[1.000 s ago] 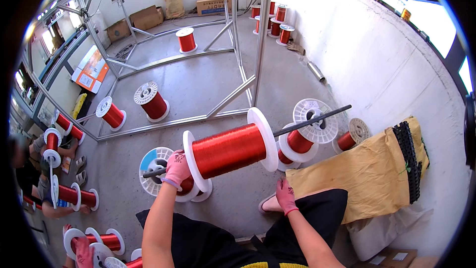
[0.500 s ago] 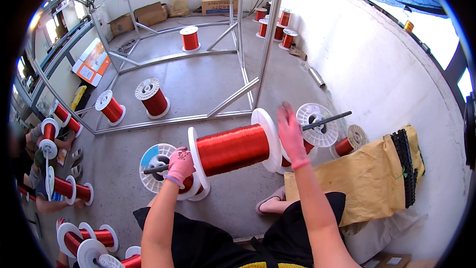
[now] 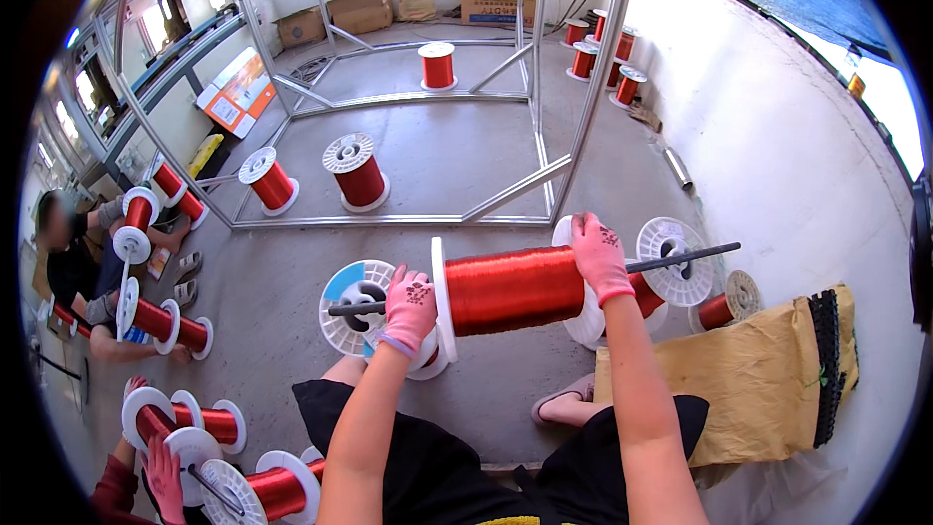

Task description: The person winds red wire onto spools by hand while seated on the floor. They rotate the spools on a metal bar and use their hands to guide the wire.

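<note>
A large spool of red wire (image 3: 515, 290) with white flanges lies level in front of me, threaded on a dark rod (image 3: 695, 256) that sticks out at both ends. The rod passes in front of a white-flanged spool on the left (image 3: 352, 292), which bears a blue label, and another on the right (image 3: 671, 258). My left hand (image 3: 411, 309), in a pink glove, is closed round the rod just outside the left flange. With its fingers bent over the right flange, my right hand (image 3: 600, 258), also pink-gloved, grips the spool. The rod's middle is hidden inside the spool.
Beyond stands a metal frame (image 3: 389, 224) with several red spools in and around it. A tan woven sack (image 3: 719, 384) lies at my right by the white wall (image 3: 777, 156). At left a seated person (image 3: 73, 262) and another person's gloved hand (image 3: 163, 476) are among more spools.
My right hand has gone from held flat beside the right flange to gripping over it. My view has swung left, and a co-worker's gloved hand now shows at lower left.
</note>
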Demonstrator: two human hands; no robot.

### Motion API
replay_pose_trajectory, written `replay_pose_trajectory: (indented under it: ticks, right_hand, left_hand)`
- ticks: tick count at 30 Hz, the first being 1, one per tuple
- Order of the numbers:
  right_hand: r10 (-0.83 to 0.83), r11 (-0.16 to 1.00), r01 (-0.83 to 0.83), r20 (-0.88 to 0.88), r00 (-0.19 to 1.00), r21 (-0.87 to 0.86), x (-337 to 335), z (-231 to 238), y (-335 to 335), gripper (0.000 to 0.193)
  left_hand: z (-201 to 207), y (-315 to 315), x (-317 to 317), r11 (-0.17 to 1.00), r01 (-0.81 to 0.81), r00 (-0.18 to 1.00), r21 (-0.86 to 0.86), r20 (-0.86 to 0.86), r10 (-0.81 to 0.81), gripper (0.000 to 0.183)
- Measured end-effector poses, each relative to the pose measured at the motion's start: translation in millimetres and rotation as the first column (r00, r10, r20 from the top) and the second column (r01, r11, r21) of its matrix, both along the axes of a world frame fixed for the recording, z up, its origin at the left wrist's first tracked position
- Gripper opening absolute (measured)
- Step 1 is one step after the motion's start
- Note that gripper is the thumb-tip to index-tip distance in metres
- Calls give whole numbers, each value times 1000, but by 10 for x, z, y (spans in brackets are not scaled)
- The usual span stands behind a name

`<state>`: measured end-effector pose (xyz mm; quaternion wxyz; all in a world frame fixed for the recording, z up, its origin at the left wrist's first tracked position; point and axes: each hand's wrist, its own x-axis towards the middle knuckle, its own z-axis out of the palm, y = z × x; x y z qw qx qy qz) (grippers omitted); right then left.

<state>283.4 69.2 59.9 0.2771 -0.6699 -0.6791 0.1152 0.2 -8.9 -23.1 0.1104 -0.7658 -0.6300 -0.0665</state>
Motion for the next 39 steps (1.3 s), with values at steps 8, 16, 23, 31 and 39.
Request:
replay_pose_trajectory:
  ticks: [8,16,23,31,39]
  right_hand:
    - [-91,987,78,-82,992,-143,-46,202,-191,40]
    - [-58,994,42,-170,984,-99,-5,168,-270,40]
    - [-32,999,36,-161,986,24,-8,118,-300,33]
    - [-2,998,18,-262,965,60,18,36,-343,38]
    - [153,979,-135,-110,982,153,11,114,-394,72]
  left_hand:
    - [5,-7,8,996,31,998,86,56,-36,15]
    - [-29,-14,0,986,76,988,147,122,-94,14]
    - [22,-10,24,992,32,993,126,111,-46,14]
    - [-75,14,29,987,-14,888,162,455,-62,14]
    - [-180,24,11,985,-86,736,148,676,-37,12]
